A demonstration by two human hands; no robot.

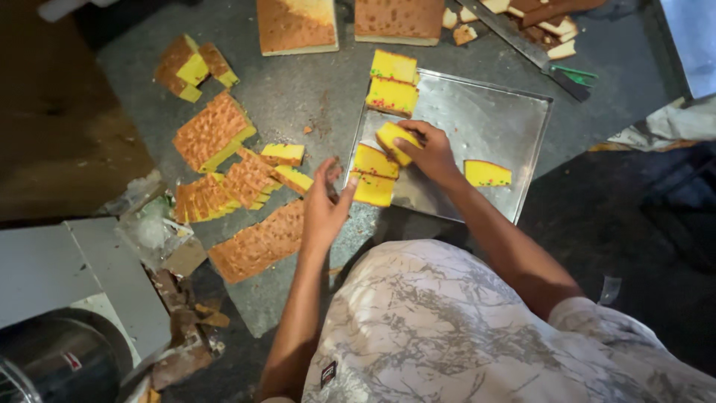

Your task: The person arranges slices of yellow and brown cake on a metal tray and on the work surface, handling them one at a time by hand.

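Note:
My right hand (431,153) grips a yellow cake slice (393,139) and holds it over the left part of a metal tray (492,119). Beneath it lie two more yellow slices (374,175) at the tray's left edge. Another pair of slices (392,82) rests at the tray's top left corner, and a single slice (487,173) lies to the right. My left hand (324,213) hovers just left of the tray, fingers apart, holding nothing, above a row of brown-topped slices (257,242).
Rows of cut cake slices (212,134) are spread over the grey counter (298,97). Two large uncut cake slabs (297,26) sit at the far edge. A long knife (522,41) lies at the top right among trimmings. A metal machine (52,358) stands at the lower left.

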